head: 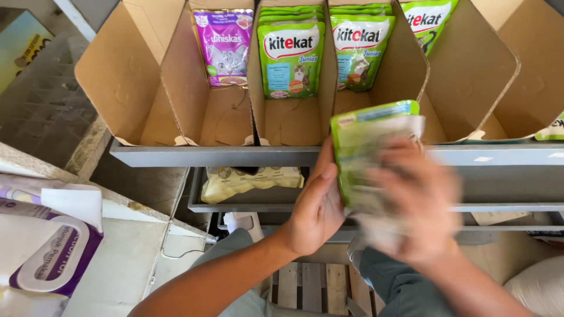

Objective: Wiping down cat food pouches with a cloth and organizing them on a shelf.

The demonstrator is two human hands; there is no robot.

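Note:
My left hand [314,208] grips a stack of green pet-food pouches [367,141] from the left side, held upright just in front of the grey shelf edge [205,155]. My right hand [414,205] is blurred and covers the lower right of the same stack. Behind it, cardboard display trays [176,88] stand on the shelf. One tray holds a purple pouch [225,47]. Two others hold rows of green pouches [291,58], and a further green row [359,50] stands right behind the held stack.
A lower grey shelf [235,205] carries a beige bag [252,181]. White and purple tissue packs [50,252] lie at the left. A wooden pallet [308,287] is below my arms, and a white sack [537,285] sits at the lower right.

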